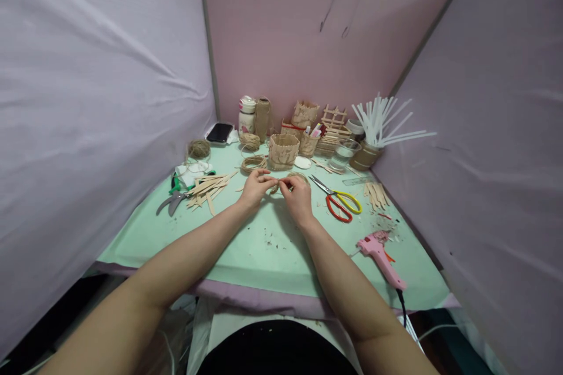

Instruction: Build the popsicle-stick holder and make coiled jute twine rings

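Observation:
Both hands meet over the middle of the green-covered table, fingertips close together. My left hand (pixel 256 188) is closed in a pinch on a strand of brown twine (pixel 274 189). Facing it, my right hand (pixel 298 196) also pinches the twine, and its fingers partly hide the strand. More twine curves behind the right hand. Just beyond the left hand lies a coil of twine (pixel 254 164). A decorated basket-like cup (pixel 283 152) stands behind both hands. To the right of my right hand are scissors (pixel 338 199) with red and yellow handles, blades apart.
Wooden sticks (pixel 209 190) and pruning shears (pixel 173 203) lie at left, near a twine ball (pixel 199 149). A pink glue gun (pixel 382 257) rests at the front right, its cord over the edge. White glue sticks (pixel 376 122) stand behind a clear bowl (pixel 343 155). Fabric walls enclose the table.

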`<action>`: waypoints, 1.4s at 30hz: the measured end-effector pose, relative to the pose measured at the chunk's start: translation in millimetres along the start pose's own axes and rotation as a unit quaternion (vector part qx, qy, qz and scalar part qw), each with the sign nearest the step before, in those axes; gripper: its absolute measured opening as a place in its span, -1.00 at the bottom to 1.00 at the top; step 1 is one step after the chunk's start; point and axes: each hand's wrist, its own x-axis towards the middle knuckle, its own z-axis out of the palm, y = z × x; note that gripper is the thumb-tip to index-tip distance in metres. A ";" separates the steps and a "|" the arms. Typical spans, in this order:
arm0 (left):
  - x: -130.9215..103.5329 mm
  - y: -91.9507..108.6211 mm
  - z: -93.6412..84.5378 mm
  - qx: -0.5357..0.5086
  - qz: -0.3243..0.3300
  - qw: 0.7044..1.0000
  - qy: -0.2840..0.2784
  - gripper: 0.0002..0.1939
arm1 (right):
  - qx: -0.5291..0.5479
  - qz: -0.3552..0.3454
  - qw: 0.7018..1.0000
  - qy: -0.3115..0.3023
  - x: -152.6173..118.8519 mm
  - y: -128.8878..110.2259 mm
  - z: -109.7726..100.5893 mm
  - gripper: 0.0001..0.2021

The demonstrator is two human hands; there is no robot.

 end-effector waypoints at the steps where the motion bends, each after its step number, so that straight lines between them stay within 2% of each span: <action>1: -1.0 0.6 0.7 0.012 0.007 1.000 0.001 -0.55 | 0.002 0.005 1.000 0.004 -0.1 0.8 0.2 -0.85; 9: -9.2 5.8 5.4 0.069 0.058 0.996 -0.008 -0.62 | 0.012 0.039 0.999 -0.007 1.2 7.9 -0.2 -0.86; 14: -8.3 5.6 2.7 0.114 0.071 0.991 -0.020 -0.64 | -0.020 0.009 1.000 -0.017 0.0 6.2 0.7 -0.85; 20: -9.6 2.4 7.7 0.106 0.071 0.992 0.010 -0.61 | -0.057 -0.011 0.998 0.006 -2.0 3.8 4.4 -0.87; 23: -10.1 0.0 13.9 0.059 0.037 0.997 0.045 -0.57 | -0.072 -0.021 0.997 0.031 -1.7 4.0 6.6 -0.88; 27: -7.8 -0.6 18.5 -0.029 -0.043 0.995 0.088 -0.55 | -0.083 -0.039 0.994 0.054 -1.8 3.5 9.3 -0.88; 29: -4.8 1.0 17.2 -0.068 -0.088 0.991 0.074 -0.63 | -0.081 -0.047 0.994 0.060 -2.3 2.1 9.9 -0.88; 32: 0.8 5.3 12.1 -0.109 -0.166 0.980 0.011 -0.77 | -0.060 -0.049 0.995 0.064 -3.3 -0.6 10.0 -0.89; 35: 3.6 9.9 6.8 -0.106 -0.214 0.971 -0.017 -0.80 | -0.015 -0.041 0.997 0.062 -3.7 -1.9 8.6 -0.91; 37: 2.6 11.3 4.9 -0.084 -0.175 0.981 0.000 -0.77 | 0.008 -0.036 0.998 0.050 -3.4 -1.4 6.9 -0.90; 40: -1.5 9.5 4.6 -0.025 -0.051 0.997 0.046 -0.64 | 0.005 -0.035 0.999 0.035 -2.6 0.4 4.3 -0.87; 42: -3.9 6.9 5.3 0.011 0.001 0.998 0.056 -0.57 | -0.011 -0.037 0.998 0.040 -2.2 1.5 3.5 -0.86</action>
